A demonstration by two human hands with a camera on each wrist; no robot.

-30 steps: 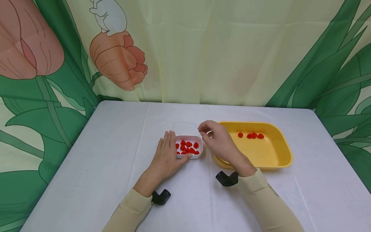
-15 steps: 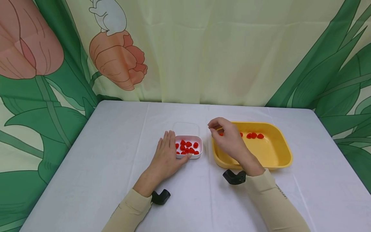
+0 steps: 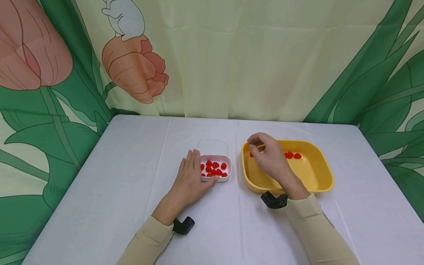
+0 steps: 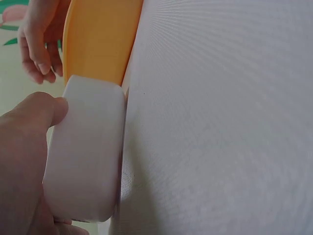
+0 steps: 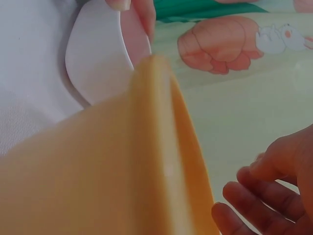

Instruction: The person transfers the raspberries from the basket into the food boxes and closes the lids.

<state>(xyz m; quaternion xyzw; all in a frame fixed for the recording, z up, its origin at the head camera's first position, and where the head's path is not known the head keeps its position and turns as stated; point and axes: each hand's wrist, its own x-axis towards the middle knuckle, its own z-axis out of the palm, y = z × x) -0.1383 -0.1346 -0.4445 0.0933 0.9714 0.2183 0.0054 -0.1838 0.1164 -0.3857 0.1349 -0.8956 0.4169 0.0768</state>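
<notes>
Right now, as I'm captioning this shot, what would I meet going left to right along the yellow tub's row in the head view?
Left hand → white box → yellow tub.

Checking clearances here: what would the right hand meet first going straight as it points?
Probably the yellow tray rim nearest the white box, though the hand may pass above; depth is unclear.

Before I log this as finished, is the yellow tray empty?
No, the head view shows small red pieces lying in the yellow tray, visible to either side of the right hand.
</notes>
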